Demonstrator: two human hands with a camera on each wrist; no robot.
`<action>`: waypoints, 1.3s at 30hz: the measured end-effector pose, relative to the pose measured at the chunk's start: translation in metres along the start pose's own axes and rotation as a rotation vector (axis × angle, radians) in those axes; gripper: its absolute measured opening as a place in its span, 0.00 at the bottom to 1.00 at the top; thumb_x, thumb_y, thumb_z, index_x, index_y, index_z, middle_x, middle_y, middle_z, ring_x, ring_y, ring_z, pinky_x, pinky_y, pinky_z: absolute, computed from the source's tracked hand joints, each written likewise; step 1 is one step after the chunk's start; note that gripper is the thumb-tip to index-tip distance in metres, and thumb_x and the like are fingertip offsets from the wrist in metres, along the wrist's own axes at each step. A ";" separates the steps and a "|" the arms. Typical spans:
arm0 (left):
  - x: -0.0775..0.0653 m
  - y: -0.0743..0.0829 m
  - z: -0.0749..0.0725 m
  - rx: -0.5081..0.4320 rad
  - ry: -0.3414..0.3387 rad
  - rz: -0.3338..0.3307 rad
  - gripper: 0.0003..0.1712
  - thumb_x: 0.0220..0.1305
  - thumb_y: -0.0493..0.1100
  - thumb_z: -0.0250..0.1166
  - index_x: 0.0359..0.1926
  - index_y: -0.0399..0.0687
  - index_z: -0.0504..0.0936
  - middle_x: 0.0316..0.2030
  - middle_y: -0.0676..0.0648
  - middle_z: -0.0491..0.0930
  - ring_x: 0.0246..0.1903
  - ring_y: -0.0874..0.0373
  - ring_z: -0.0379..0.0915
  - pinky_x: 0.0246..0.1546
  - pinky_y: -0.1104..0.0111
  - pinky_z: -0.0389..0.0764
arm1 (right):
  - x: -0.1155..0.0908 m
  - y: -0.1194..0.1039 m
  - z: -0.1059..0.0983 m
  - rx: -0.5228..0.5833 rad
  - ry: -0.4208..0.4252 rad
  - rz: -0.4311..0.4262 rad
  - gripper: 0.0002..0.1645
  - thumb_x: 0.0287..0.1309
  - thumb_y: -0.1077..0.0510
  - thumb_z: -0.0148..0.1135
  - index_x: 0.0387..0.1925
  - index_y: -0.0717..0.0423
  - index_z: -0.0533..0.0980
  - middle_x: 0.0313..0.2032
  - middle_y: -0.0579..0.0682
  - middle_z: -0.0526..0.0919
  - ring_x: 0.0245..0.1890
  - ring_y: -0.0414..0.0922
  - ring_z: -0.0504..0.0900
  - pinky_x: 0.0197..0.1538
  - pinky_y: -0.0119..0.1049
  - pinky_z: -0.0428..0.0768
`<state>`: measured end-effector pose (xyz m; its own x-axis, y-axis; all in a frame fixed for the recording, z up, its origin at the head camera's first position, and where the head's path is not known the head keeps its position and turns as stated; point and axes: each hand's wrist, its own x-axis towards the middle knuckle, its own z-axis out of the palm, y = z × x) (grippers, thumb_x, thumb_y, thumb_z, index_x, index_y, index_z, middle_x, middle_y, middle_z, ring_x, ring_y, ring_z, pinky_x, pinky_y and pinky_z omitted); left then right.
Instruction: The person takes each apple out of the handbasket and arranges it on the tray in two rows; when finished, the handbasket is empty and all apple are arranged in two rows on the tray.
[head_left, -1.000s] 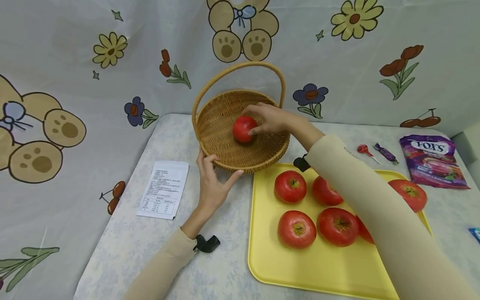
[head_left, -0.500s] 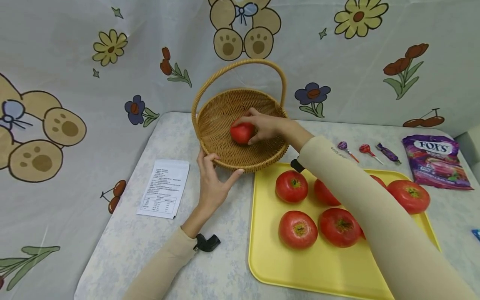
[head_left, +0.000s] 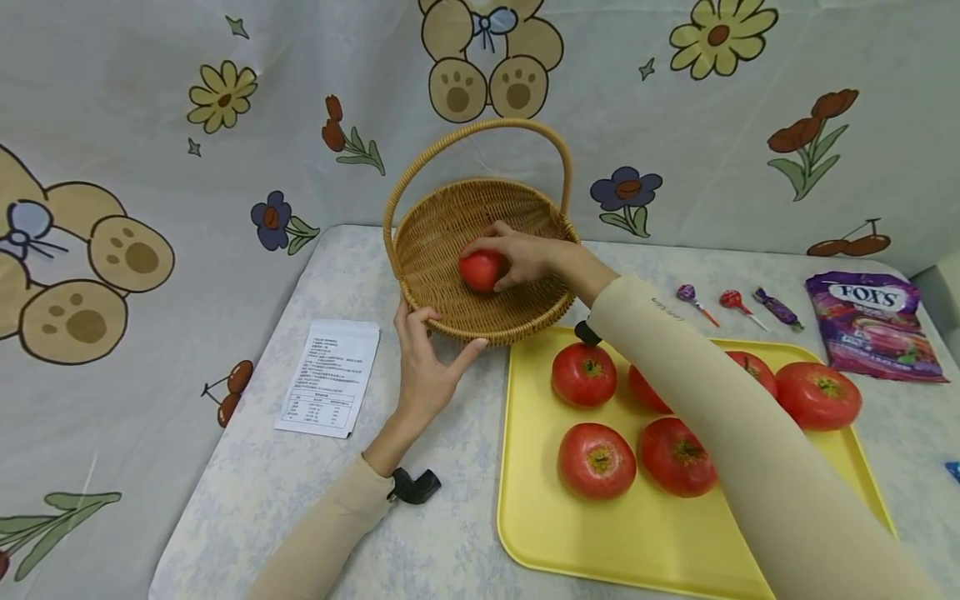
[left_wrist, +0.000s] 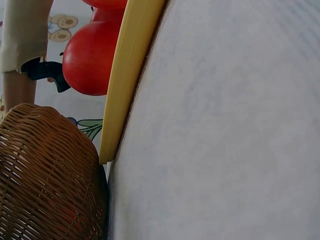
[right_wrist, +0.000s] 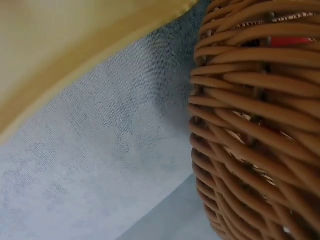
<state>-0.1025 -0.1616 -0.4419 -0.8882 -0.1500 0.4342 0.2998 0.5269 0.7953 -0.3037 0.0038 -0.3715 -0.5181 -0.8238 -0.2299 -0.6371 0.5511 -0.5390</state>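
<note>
A wicker basket [head_left: 450, 304] with a tall arched handle stands at the back of the table, its opening tilted toward me. My left hand [head_left: 426, 375] holds the basket's near left rim, thumb spread along the outside below it. Inside, my right hand [head_left: 528, 257] grips a red apple [head_left: 477, 271] from the right, fingers over its top and thumb at its lower side. In the left wrist view the woven wall [left_wrist: 47, 175] hides most of the basket's contents. The right wrist view has the outer weave [right_wrist: 255, 105] close up, with a bit of red behind it.
Several red apples [head_left: 596, 461] lie on a yellow tray [head_left: 555, 542] at right, partly under my right sleeve. Two lollipops [head_left: 738, 306], a wrapped candy [head_left: 777, 307] and a purple candy bag [head_left: 873, 325] lie beyond it. A printed white packet [head_left: 327, 379] lies at left.
My right hand has shifted a little left and down in the basket, with the apple. Its sleeve has moved off a purple lollipop. The left hand keeps its place.
</note>
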 end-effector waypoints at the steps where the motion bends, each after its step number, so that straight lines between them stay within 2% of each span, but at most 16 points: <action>1: 0.000 0.000 0.000 0.001 -0.001 0.000 0.37 0.56 0.59 0.71 0.51 0.46 0.60 0.74 0.33 0.38 0.71 0.35 0.49 0.54 0.41 0.70 | 0.000 0.000 0.000 0.005 0.001 0.003 0.41 0.53 0.59 0.73 0.67 0.36 0.66 0.63 0.58 0.58 0.63 0.59 0.67 0.65 0.57 0.67; 9: -0.002 0.000 0.000 0.013 0.001 -0.008 0.37 0.56 0.61 0.71 0.51 0.45 0.60 0.75 0.35 0.37 0.71 0.37 0.49 0.53 0.42 0.71 | 0.004 0.000 0.005 -0.013 -0.029 -0.037 0.42 0.53 0.58 0.73 0.68 0.41 0.65 0.68 0.55 0.59 0.66 0.57 0.65 0.66 0.56 0.65; 15: -0.001 0.001 0.000 0.019 0.001 -0.018 0.38 0.56 0.62 0.71 0.51 0.45 0.61 0.75 0.37 0.37 0.72 0.41 0.49 0.54 0.43 0.71 | 0.004 0.001 0.005 -0.040 -0.033 -0.024 0.44 0.52 0.59 0.74 0.68 0.39 0.64 0.65 0.56 0.63 0.66 0.58 0.66 0.67 0.57 0.64; 19: -0.001 0.002 0.000 0.028 -0.005 -0.023 0.38 0.56 0.61 0.71 0.51 0.45 0.60 0.75 0.37 0.36 0.72 0.40 0.48 0.54 0.43 0.71 | 0.000 0.001 0.004 -0.045 -0.031 -0.028 0.45 0.52 0.59 0.73 0.69 0.38 0.64 0.63 0.57 0.64 0.65 0.58 0.66 0.67 0.57 0.64; 24: -0.002 0.002 0.001 0.029 -0.011 -0.029 0.37 0.56 0.59 0.72 0.51 0.46 0.60 0.75 0.36 0.37 0.72 0.39 0.48 0.56 0.45 0.71 | -0.003 0.004 0.003 -0.051 -0.013 -0.033 0.44 0.52 0.58 0.74 0.69 0.40 0.65 0.63 0.58 0.64 0.65 0.58 0.67 0.66 0.57 0.65; 29: -0.002 0.002 0.001 0.034 -0.009 -0.022 0.37 0.55 0.59 0.72 0.51 0.46 0.60 0.75 0.36 0.37 0.72 0.39 0.48 0.57 0.45 0.70 | -0.005 0.008 0.001 -0.072 0.034 -0.035 0.42 0.48 0.54 0.77 0.65 0.44 0.67 0.62 0.57 0.67 0.62 0.57 0.70 0.64 0.55 0.68; 35: -0.002 0.004 0.001 0.034 -0.003 0.003 0.38 0.54 0.57 0.74 0.52 0.43 0.60 0.75 0.35 0.37 0.72 0.38 0.46 0.56 0.43 0.70 | -0.008 0.010 0.001 -0.044 0.023 -0.101 0.42 0.52 0.56 0.74 0.68 0.47 0.66 0.69 0.57 0.60 0.66 0.58 0.66 0.65 0.55 0.68; 39: -0.002 0.004 0.001 0.035 -0.006 0.003 0.38 0.55 0.57 0.73 0.51 0.44 0.60 0.75 0.36 0.36 0.73 0.37 0.46 0.57 0.43 0.70 | -0.008 0.010 0.001 -0.086 -0.017 -0.114 0.38 0.57 0.56 0.70 0.68 0.47 0.67 0.71 0.58 0.58 0.67 0.59 0.66 0.64 0.55 0.68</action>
<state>-0.0998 -0.1587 -0.4403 -0.8894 -0.1436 0.4341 0.2904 0.5560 0.7788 -0.3049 0.0160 -0.3761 -0.4300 -0.8837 -0.1850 -0.7383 0.4621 -0.4913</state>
